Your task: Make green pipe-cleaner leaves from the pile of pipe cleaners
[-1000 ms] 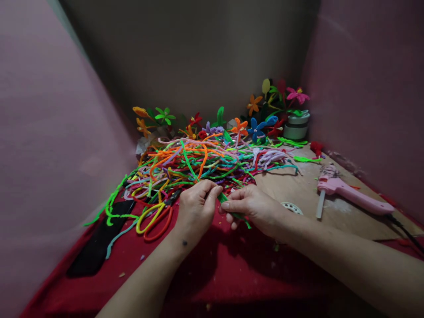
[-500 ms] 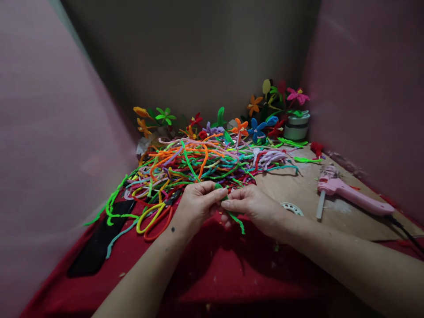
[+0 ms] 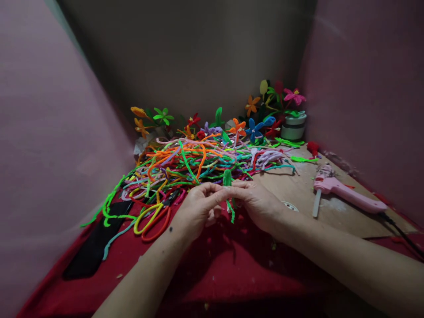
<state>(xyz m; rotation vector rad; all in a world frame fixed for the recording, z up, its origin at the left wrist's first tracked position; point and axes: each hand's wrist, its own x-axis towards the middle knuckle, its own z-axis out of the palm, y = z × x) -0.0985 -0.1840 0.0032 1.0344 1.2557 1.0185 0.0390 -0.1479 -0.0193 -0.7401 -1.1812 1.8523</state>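
Between my two hands is a green pipe cleaner, its upper part bent into a narrow leaf-like loop that stands upright. Its loose tail hangs below the fingers. My left hand is closed with thumb and fingertips pinching it from the left. From the right, my right hand pinches the same piece, and the fingertips of both hands meet around it. The fingers hide its middle. Just behind the hands lies a large heap of coloured pipe cleaners.
Scissors with yellow and red handles lie left of my hands, near a black phone-like slab. A pink glue gun rests on a wooden board at right. Pipe-cleaner flowers stand behind the heap.
The green loop has turned upright and now shows above my fingers. My right hand has shifted its grip, its fingers now reaching over towards the left hand.
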